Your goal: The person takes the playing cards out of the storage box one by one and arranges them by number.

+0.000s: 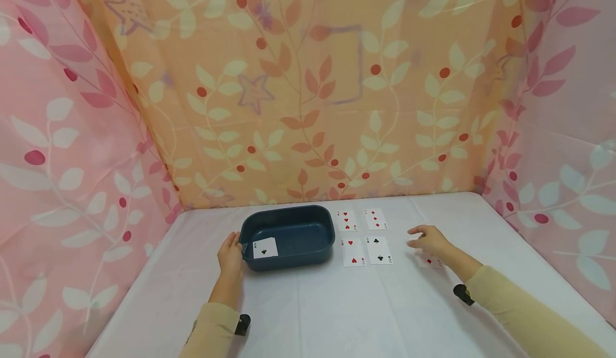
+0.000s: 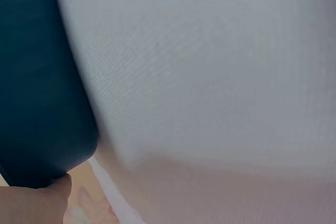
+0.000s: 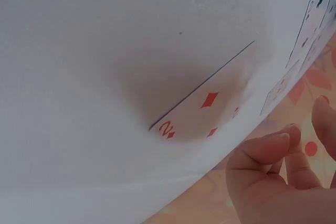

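A dark blue plastic basin (image 1: 289, 264) stands on the white-covered table, with white playing cards (image 1: 266, 248) showing a black club inside its left end. My left hand (image 1: 230, 253) holds the basin by that end; in the left wrist view a bit of the hand (image 2: 39, 203) presses against the basin wall (image 2: 42, 103). My right hand (image 1: 430, 241) hovers over a two of diamonds (image 3: 202, 103), partly covering it in the head view. Fingers and thumb of this hand are apart, with nothing between them.
Right of the basin lie a three of hearts (image 1: 347, 221), a three of diamonds (image 1: 375, 219), a two of hearts (image 1: 353, 252) and a two of clubs (image 1: 379, 250) in two rows. Patterned cloth walls (image 1: 308, 106) enclose the table (image 1: 308, 315) at back and sides.
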Demonstrator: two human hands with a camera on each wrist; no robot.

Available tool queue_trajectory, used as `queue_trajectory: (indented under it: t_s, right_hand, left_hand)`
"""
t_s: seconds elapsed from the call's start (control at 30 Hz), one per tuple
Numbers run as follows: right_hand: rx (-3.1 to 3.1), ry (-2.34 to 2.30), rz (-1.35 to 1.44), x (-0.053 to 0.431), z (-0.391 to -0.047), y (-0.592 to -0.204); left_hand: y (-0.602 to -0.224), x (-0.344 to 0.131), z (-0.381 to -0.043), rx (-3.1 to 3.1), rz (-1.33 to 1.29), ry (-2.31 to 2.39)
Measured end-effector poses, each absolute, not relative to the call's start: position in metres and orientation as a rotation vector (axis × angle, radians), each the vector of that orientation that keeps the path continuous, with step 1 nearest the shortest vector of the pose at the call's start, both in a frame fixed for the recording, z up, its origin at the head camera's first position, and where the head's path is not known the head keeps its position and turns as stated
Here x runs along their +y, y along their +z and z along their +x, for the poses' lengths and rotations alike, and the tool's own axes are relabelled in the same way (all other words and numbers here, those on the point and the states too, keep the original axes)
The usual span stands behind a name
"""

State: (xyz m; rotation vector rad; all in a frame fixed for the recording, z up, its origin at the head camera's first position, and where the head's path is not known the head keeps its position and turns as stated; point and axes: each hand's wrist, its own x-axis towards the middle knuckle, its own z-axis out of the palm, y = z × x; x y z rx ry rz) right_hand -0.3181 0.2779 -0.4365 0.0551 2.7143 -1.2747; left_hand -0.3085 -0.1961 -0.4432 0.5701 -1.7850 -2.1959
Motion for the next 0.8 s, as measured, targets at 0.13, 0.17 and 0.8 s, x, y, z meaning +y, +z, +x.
queue_trajectory:
  t_s: [0.13, 0.17, 0.8]
  right_hand:
    - [2.648, -1.365, 0.072, 0.262, -0.32, -0.438]
    - [2.628, -1.396, 0.072, 0.257, -0.321, -0.438]
    - [2.136, -1.952, -0.21, 0.119, -0.33, -0.421]
  left_hand:
    - [-0.443, -0.196, -0.308, -1.773, 0.58, -2.197]
    - [-0.443, -0.196, -0.308, -1.772, 0.579, -2.199]
    - [-0.442, -0.196, -0.309, -1.769, 0.579, -2.217]
